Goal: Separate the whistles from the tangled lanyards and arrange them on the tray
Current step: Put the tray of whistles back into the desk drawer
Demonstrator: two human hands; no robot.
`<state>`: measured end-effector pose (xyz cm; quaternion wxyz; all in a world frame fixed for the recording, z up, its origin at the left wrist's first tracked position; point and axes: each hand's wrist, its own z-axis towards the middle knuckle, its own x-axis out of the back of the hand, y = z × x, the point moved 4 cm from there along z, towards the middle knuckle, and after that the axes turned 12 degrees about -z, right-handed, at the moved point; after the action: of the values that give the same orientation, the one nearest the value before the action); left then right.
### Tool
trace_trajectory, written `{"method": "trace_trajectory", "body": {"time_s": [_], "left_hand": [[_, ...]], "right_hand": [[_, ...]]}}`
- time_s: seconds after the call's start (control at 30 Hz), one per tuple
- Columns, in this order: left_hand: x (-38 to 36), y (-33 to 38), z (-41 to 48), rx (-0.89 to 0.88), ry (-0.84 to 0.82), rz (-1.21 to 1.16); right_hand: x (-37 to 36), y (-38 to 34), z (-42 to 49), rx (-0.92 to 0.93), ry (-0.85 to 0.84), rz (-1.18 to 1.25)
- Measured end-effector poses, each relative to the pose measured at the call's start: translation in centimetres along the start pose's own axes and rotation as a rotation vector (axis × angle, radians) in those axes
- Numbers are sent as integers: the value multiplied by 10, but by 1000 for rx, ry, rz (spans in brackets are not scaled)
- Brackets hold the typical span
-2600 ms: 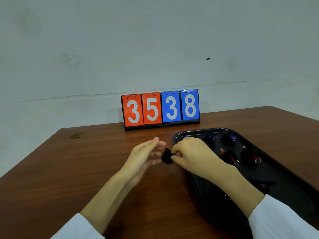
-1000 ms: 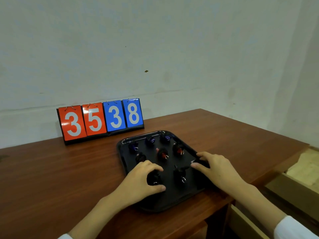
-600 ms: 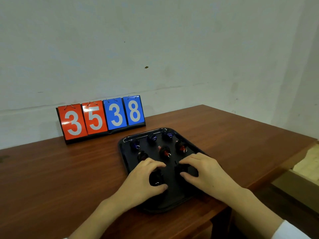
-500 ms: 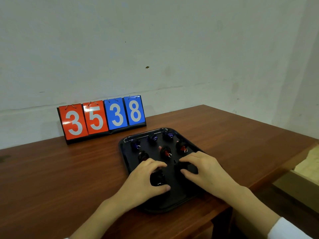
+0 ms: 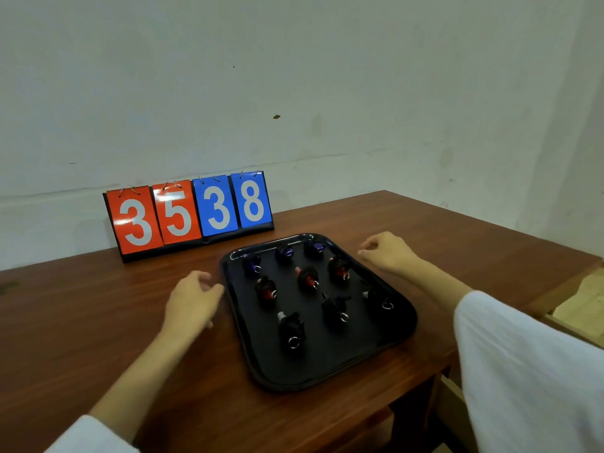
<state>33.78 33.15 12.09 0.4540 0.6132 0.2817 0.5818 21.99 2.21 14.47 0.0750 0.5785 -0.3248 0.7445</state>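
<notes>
I see both hands off the tray (image 5: 327, 371), one on each side of it. The left hand (image 5: 191, 299) sits just beside the tray's left rim, low over the table (image 5: 81, 322). Its back is up and its fingers are loosely curled, pointing toward the rim. It holds nothing, and I cannot tell whether the fingertips touch the rim. Its forearm runs back toward me to a white sleeve (image 5: 88, 434).

The right hand (image 5: 389, 251) is beside the tray's right rim, near the far corner. Its knuckles are up and its fingers are bent loosely under, slack rather than clenched. It holds nothing either. That forearm runs alongside the tray's right side into a wide white cuff (image 5: 523, 371) on the near right.

The whistles (image 5: 307, 277) lie on the tray, nine of them in three rows of three, each apart from its neighbours. The blue whistles (image 5: 284, 253) make up the row at the tray's far end. The red whistles (image 5: 266, 289) fill the middle row, and the black whistles (image 5: 291, 328) the row nearest me. I can make out small metal rings on several of them.

The tray lies flat on the table, its near right corner close to the table's edge. Beyond the tray's far left corner stands a scoreboard (image 5: 189, 214) showing 35 on red cards and 38 on blue.
</notes>
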Motion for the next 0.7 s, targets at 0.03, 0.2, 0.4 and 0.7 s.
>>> {"method": "trace_trajectory", "body": {"time_s": [0.03,0.2,0.4,0.7], "left_hand": [[1,-4,3,124,-63,-95],[-5,-3,11,376,-253,-300],[-14,1,18,337,-242,-237],[-39,26,-14,234,-269,-173]], "right_hand": [[-5,-1,6,-11,-55,-7],[-16,-3,15,-6,-53,-79],[-17,4,10,-28,33,-10],[10,38,-19,-50,60,-26]]}}
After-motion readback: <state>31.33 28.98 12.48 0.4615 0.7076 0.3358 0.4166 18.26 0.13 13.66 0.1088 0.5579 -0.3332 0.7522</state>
